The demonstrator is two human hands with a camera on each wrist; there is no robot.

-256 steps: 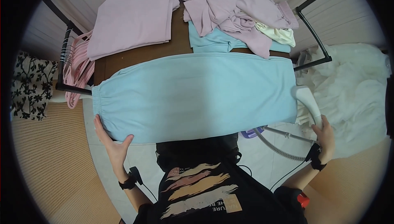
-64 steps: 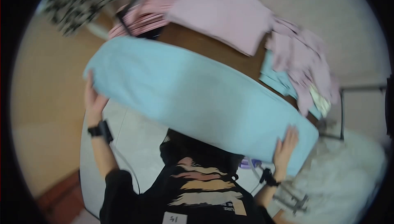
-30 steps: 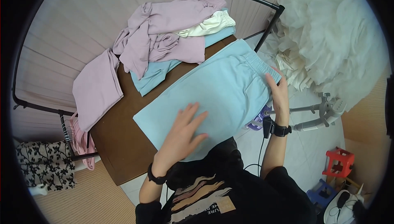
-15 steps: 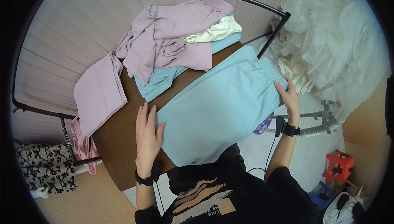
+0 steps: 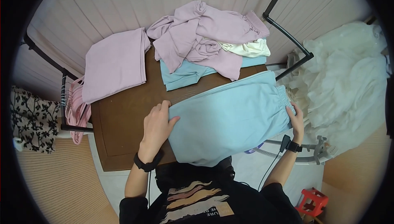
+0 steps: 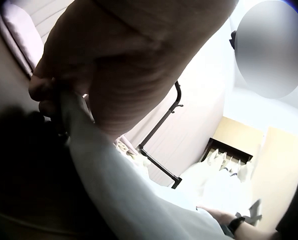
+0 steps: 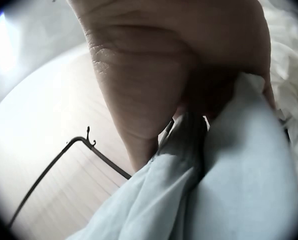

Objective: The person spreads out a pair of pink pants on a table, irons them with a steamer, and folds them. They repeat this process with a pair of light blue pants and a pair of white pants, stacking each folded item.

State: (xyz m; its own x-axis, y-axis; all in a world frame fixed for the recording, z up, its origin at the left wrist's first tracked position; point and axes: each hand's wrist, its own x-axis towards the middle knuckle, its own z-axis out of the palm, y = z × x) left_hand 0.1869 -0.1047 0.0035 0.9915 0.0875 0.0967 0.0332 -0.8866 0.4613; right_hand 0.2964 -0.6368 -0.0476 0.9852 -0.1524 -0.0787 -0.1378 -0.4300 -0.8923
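Blue pants (image 5: pixel 230 119) between the two hands, folded, partly on the brown surface (image 5: pixel 127 127), lower side over its near edge. Left hand (image 5: pixel 156 126) pinches the folded end, fingers curled at the cloth. Right hand (image 5: pixel 297 122) grips the gathered waistband end, cloth between thumb and fingers. Folded pink cloth (image 5: pixel 117 66) beyond the left hand; rumpled pink clothes (image 5: pixel 221 25) farther off, between the hands. White ruffled fabric (image 5: pixel 342 88) to the right hand's outer side.

Clothes-care corner: pink hangers (image 5: pixel 77 107), garments folded on brown table (image 5: pixel 123 142).
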